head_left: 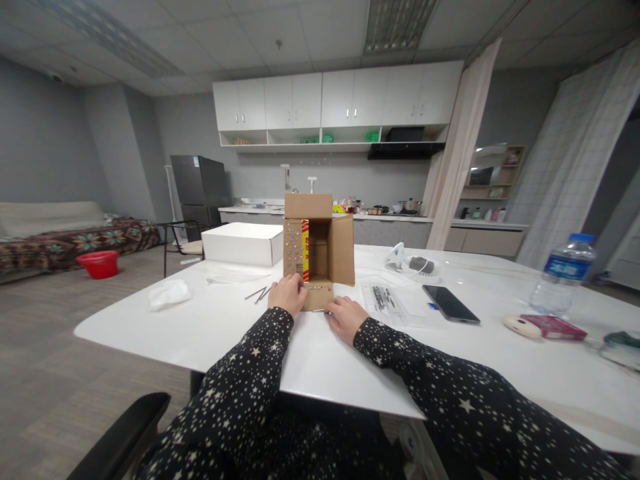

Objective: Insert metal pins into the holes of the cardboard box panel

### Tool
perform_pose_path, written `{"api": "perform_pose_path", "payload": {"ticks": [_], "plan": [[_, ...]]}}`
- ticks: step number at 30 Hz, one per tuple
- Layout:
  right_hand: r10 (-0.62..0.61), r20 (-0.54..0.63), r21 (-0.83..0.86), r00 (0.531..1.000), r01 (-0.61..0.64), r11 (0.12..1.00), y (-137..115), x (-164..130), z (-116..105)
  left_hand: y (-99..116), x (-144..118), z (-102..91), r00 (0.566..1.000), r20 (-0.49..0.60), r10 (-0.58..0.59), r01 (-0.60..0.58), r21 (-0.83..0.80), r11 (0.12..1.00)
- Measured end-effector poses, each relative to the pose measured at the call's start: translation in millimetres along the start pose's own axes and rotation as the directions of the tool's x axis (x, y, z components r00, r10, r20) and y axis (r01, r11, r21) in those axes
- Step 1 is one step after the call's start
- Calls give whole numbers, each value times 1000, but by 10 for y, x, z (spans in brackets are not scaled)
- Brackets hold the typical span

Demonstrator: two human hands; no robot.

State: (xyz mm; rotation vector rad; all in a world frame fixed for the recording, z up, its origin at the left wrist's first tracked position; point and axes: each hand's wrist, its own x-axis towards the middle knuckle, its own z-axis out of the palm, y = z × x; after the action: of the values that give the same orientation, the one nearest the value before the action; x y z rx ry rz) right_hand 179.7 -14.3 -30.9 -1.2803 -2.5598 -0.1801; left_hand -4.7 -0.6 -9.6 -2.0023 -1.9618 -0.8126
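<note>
A small brown cardboard box [320, 247] lies on its side on the white table [310, 353], its open mouth facing me with all flaps spread. My left hand [288, 295] rests curled against the box's left flap and lower flap, which carry rows of small metal pieces. My right hand [346, 317] lies on the table just right of the lower flap, fingers bent, with a thin metal pin [320, 311] at its fingertips. Whether it pinches the pin is unclear. Both arms wear black sleeves with stars.
Loose nails [259, 293] and a crumpled tissue [169, 293] lie left of the box, a white flat box [243, 243] behind. To the right are a clear bag of parts [384, 297], a phone [450, 304], a water bottle [563, 275] and a pink pack [553, 327].
</note>
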Motion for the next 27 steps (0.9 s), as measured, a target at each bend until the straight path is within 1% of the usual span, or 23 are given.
{"api": "perform_pose_path", "payload": {"ticks": [2, 5, 9, 11, 14, 16, 18, 24, 27], "plan": [[-1, -1, -3, 1000, 1, 1000, 2, 0, 1, 21, -2, -34, 1000, -28, -2, 2, -18, 1000], [0, 7, -7, 1000, 1, 1000, 5, 1, 3, 42, 2, -77, 994, -107, -4, -3, -68, 998], [-8, -6, -10, 1000, 8, 1000, 16, 7, 20, 26, 24, -71, 979, -202, 4, -33, -144, 989], [-10, -15, -10, 1000, 10, 1000, 21, 9, 31, 9, 33, -40, 969, -245, 35, -80, -177, 981], [-9, -23, -8, 1000, 9, 1000, 21, 8, 39, -5, 36, 19, 953, -274, 125, -193, -236, 953], [-7, -25, -10, 1000, 7, 1000, 17, 6, 37, -5, 32, 54, 946, -261, 192, -263, -274, 925], [-7, -25, -11, 1000, 7, 1000, 11, 4, 31, -4, 27, 79, 944, -233, 233, -297, -299, 907], [1, -2, -6, 1000, -1, 1000, -2, 4, 6, 0, 15, 129, 941, -112, 319, -339, -305, 890], [9, -2, -3, 1000, -9, 1000, -7, 6, 1, 10, 6, 142, 941, -60, 332, -335, -294, 895]]}}
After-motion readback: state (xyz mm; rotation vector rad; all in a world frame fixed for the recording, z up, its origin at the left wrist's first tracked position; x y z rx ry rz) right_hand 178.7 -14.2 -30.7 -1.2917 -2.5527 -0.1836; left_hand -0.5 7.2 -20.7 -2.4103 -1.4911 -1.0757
